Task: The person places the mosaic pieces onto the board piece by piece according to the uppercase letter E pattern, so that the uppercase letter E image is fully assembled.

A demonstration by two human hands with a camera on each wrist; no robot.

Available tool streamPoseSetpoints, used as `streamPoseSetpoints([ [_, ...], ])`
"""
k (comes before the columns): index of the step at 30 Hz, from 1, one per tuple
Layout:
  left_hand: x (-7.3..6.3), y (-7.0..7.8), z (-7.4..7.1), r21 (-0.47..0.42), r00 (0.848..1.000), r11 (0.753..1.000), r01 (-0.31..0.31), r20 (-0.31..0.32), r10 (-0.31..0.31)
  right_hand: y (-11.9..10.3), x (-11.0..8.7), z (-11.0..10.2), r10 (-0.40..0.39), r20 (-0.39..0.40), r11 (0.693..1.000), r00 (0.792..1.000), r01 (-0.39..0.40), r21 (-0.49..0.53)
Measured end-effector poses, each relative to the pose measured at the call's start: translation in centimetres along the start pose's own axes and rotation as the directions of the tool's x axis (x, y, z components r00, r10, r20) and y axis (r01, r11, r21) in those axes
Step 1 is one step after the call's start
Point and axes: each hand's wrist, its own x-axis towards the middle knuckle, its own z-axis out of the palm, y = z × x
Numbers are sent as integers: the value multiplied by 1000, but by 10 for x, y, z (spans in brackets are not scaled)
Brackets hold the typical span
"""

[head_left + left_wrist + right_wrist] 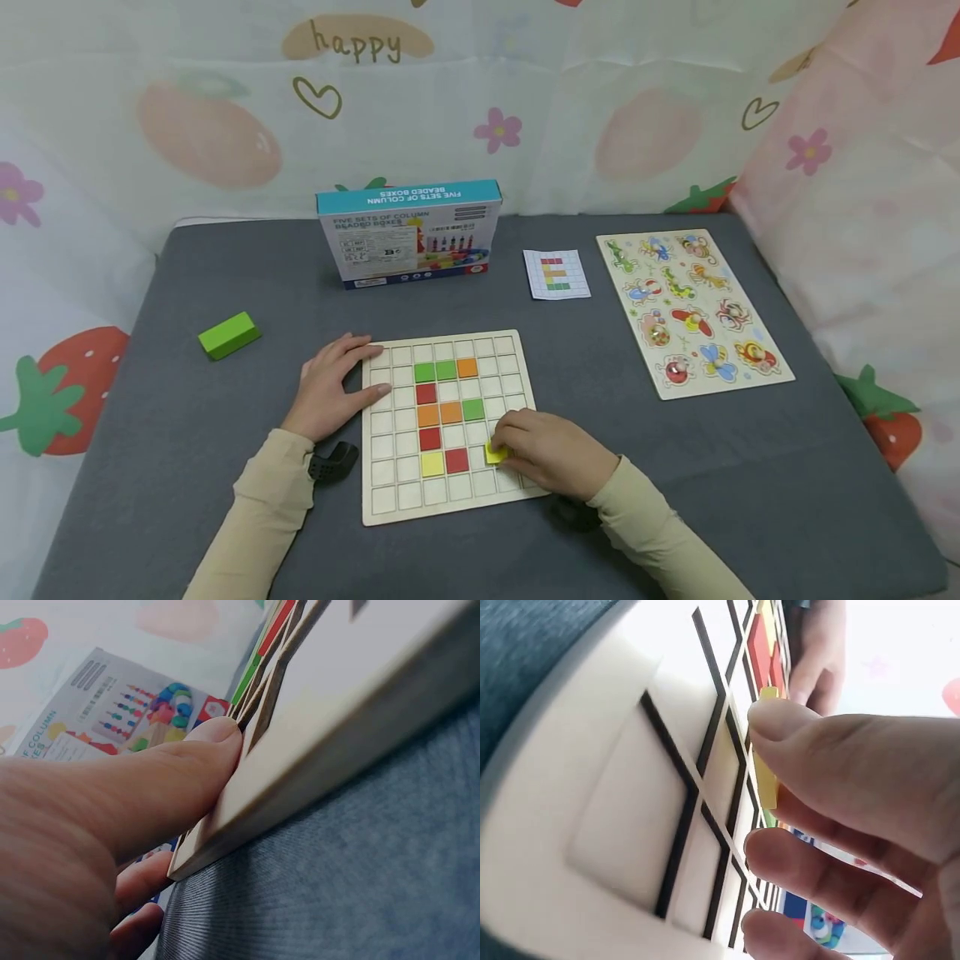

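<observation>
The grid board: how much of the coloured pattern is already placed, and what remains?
Nine tiles already sit in the grid board. The right hand pinches a yellow tile over the cell beside the red tile; it is not seated yet. The left hand rests on the board's left edge. The pattern card is too small to compare.
</observation>
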Motion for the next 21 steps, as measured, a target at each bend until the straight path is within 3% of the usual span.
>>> streamPoseSetpoints([
  [21, -3, 1, 1, 2, 1000, 1000, 9, -7, -9, -8, 19, 8, 11, 86, 999, 996, -7, -44],
])
